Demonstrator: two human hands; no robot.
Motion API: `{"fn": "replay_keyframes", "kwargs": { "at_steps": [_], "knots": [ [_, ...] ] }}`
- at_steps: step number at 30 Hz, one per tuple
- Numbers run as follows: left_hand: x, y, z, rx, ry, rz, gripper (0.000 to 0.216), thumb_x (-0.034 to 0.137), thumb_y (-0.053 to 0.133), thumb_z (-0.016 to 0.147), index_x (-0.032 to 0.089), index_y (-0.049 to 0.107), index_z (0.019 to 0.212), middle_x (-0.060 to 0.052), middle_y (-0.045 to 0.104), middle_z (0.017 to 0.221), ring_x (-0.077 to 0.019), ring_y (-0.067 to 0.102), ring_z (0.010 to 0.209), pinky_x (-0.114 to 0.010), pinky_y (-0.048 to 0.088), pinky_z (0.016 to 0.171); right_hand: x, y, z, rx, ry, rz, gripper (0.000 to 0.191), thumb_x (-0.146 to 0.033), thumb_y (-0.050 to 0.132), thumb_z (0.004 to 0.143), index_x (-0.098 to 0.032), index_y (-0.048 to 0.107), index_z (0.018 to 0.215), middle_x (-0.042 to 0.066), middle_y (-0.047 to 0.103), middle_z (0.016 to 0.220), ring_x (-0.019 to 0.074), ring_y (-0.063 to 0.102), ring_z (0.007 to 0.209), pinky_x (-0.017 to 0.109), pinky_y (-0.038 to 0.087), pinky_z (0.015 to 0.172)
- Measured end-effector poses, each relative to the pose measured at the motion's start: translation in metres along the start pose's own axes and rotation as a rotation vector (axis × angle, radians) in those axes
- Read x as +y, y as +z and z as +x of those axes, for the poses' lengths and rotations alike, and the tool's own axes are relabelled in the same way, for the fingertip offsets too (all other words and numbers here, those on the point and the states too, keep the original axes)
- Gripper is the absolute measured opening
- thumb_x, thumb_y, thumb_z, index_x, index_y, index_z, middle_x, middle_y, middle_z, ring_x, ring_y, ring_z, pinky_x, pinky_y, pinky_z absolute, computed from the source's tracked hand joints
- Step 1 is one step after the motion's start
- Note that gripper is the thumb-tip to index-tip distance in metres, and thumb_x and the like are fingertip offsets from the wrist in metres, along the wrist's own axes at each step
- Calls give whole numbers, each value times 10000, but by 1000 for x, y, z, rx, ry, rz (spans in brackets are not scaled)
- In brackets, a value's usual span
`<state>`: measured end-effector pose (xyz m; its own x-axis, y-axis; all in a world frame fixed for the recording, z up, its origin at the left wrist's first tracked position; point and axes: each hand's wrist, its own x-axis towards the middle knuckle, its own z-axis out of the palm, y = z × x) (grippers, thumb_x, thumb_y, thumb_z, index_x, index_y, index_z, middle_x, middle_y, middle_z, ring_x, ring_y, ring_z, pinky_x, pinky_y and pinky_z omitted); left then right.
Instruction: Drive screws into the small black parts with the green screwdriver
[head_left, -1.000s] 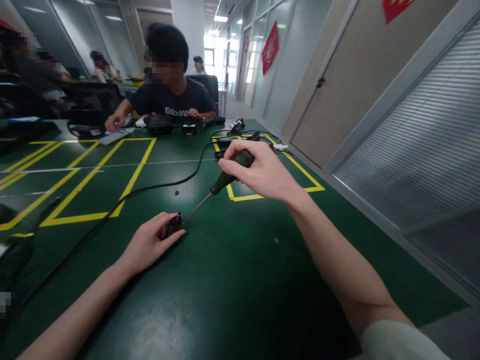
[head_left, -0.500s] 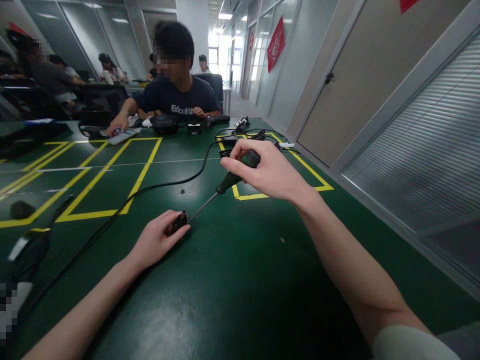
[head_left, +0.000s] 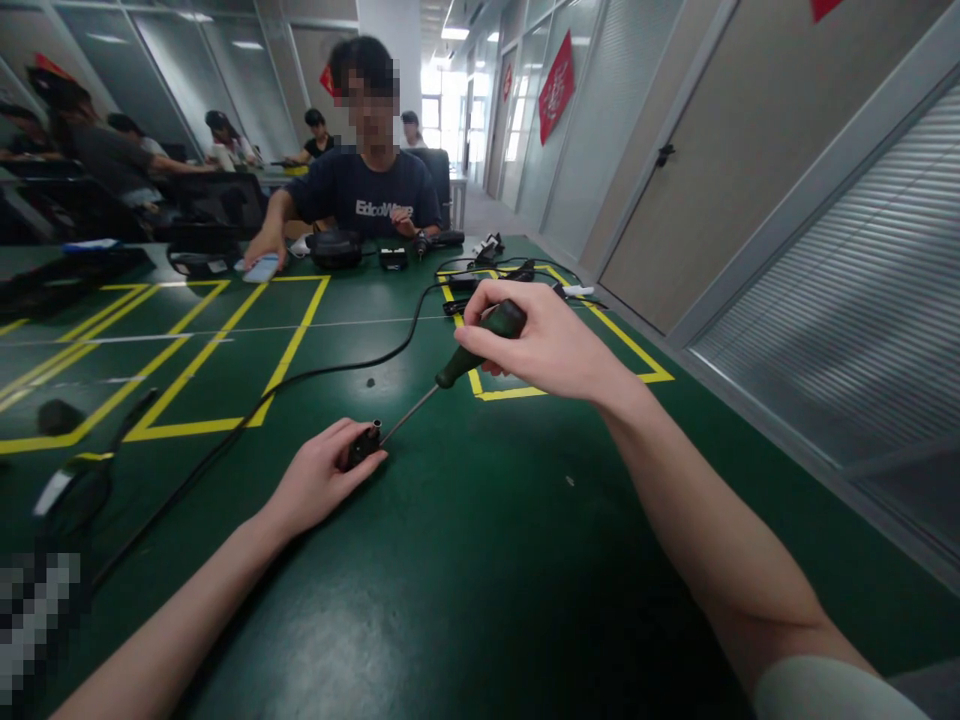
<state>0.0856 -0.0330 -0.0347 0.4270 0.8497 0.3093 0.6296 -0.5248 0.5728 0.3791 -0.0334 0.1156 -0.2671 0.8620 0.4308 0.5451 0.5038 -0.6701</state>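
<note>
My right hand (head_left: 536, 335) is closed round the dark green handle of a screwdriver (head_left: 459, 366). Its thin metal shaft slants down to the left, and the tip meets a small black part (head_left: 365, 445). That part, with a short metal tube sticking up from it, is gripped between the thumb and fingers of my left hand (head_left: 326, 470), low against the green table (head_left: 480, 560). My left fingers hide much of the part, so its kind cannot be made out. Where exactly the tip sits on it is too small to tell.
A long black cable (head_left: 300, 378) crosses the table left of my hands. Yellow tape (head_left: 199, 428) marks boxes. Opposite sits a person (head_left: 379, 195), one hand on a phone-like slab (head_left: 261, 268). A black case (head_left: 335, 249), a power drill (head_left: 442, 240) and more cables lie at the back.
The view has shifted slightly, moving everything a little right. My hands keep the screwdriver and black part nearly as before. The person opposite has turned forward and drawn the slab closer.
</note>
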Motion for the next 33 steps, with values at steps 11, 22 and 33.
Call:
{"fn": "replay_keyframes", "kwargs": {
  "at_steps": [11, 22, 33],
  "knots": [
    [-1, 1, 0, -15, -8, 5, 323, 489, 626, 959, 181, 713, 997, -9, 609, 838, -140, 516, 620, -267, 422, 601, 1, -1, -1, 19, 15, 30, 144, -298, 667, 852, -197, 619, 761, -7, 635, 683, 139, 588, 610, 299, 422, 611],
    [-1, 1, 0, -12, -14, 11, 334, 492, 608, 971, 179, 719, 1008, -19, 628, 843, -150, 536, 648, -264, 426, 605, 1, -1, -1, -6, 18, 22, 294, -448, 699, 893, -187, 641, 772, 0, 652, 713, 132, 566, 621, 296, 397, 609],
    [0, -1, 0, -15, -23, 13, 365, 527, 603, 973, 183, 724, 981, -20, 624, 822, -156, 534, 643, -268, 432, 603, 0, -1, -2, 23, -61, -16, 138, -282, 765, 751, -193, 661, 768, -7, 671, 800, 149, 556, 740, 307, 390, 703]
  ]
}}
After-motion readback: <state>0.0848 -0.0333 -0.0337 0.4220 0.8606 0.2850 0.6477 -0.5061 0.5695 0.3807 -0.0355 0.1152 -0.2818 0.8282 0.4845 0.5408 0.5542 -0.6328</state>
